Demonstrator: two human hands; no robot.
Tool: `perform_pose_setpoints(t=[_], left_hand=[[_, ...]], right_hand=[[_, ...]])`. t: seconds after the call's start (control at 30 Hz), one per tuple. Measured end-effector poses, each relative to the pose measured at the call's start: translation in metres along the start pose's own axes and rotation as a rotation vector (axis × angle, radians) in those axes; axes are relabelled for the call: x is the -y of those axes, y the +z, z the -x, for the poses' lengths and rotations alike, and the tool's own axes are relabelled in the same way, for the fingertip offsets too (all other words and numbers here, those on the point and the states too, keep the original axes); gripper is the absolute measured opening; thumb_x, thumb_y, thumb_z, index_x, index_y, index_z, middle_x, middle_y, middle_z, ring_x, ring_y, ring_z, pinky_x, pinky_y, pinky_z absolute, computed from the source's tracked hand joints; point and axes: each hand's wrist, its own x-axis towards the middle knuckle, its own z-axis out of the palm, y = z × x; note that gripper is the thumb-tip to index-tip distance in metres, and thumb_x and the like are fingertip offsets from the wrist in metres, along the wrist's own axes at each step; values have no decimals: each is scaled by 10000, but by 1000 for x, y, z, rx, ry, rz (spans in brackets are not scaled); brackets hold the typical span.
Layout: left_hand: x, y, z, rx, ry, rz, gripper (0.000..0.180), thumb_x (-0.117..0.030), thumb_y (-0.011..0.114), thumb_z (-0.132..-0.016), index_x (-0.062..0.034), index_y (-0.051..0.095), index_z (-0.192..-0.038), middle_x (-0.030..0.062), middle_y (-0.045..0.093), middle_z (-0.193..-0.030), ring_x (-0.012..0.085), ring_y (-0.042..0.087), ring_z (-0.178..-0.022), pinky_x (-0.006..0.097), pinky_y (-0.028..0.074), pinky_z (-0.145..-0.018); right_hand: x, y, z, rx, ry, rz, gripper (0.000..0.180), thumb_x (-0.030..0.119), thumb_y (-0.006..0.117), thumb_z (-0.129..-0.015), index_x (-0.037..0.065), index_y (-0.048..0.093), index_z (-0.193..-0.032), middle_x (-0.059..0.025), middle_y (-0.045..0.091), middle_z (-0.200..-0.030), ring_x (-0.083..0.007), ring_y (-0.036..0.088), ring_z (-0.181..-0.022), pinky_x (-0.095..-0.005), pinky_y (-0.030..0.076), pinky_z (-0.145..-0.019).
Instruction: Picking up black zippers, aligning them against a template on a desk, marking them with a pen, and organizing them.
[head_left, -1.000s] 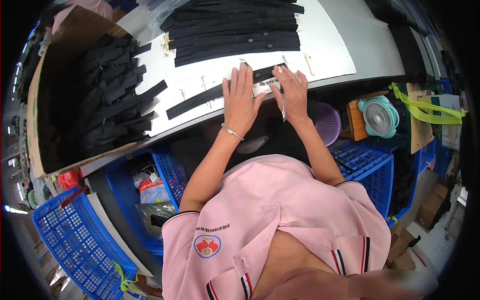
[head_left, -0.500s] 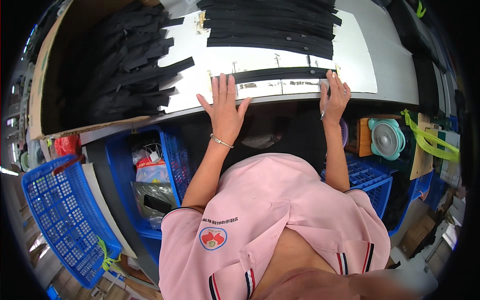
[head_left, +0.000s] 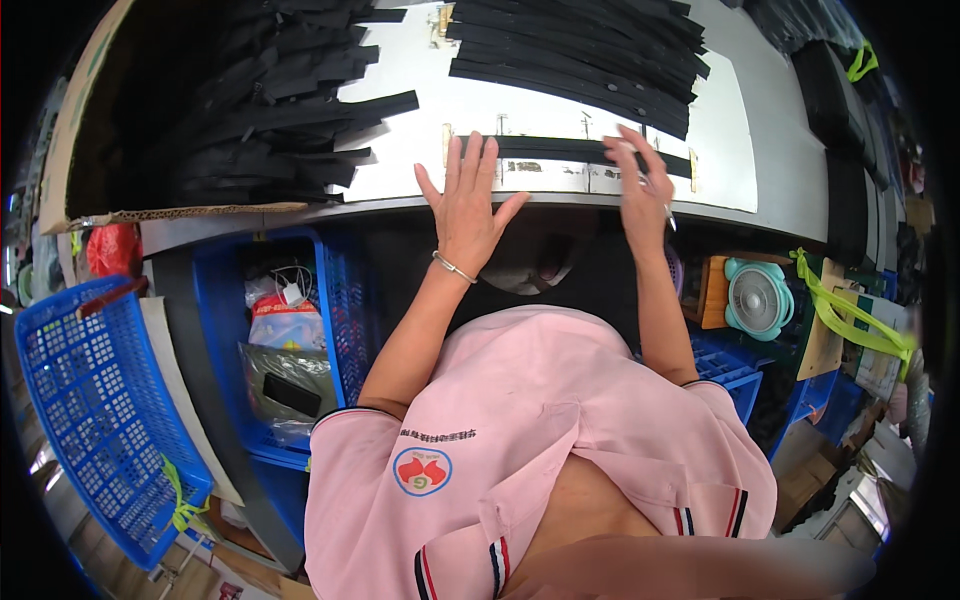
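A long black strip [head_left: 555,150] lies crosswise on a white sheet [head_left: 728,140] with marks along it, close to the table's front edge. My left hand [head_left: 464,215] rests flat with spread fingers on the strip's left end. Over the right part of the strip is my right hand [head_left: 645,195], its fingers slightly bent and a little blurred. A slim silver pen-like tool [head_left: 671,217] is tucked in that hand, one end sticking out by the wrist. Farther back lies a layered row of similar black strips [head_left: 570,50], some carrying small pale marks.
At the left, a cardboard box [head_left: 190,214] holds many loose black strips [head_left: 300,120], some spilling onto the sheet. Below the table stand a blue crate [head_left: 335,350] with bags and a phone, a blue basket [head_left: 80,350], and a small turquoise fan [head_left: 757,300].
My right hand has lifted from the strip's right end and moved left along it. My left hand stays on the left end. The whole view has shifted slightly.
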Motion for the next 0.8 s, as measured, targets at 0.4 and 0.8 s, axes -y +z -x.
perform_pose_setpoints(t=[0.4, 0.8], left_hand=[[-1, 1, 1, -19, -4, 28, 827, -470, 764, -843, -114, 449, -1520, 96, 415, -1590, 301, 304, -1511, 688, 51, -1162], [1, 6, 2, -32, -1, 14, 849, -482, 770, -825, -125, 447, -1524, 86, 427, -1583, 290, 324, -1503, 672, 68, -1163]], right_hand=[[-7, 98, -20, 276, -103, -73, 240, 157, 678, -947, -67, 723, -875, -82, 754, -932, -159, 695, -674, -270, 506, -612], [-12, 100, -19, 289, -208, 44, 230, 178, 673, -955, -36, 740, -901, -53, 762, -950, -184, 720, -695, -287, 518, -620]])
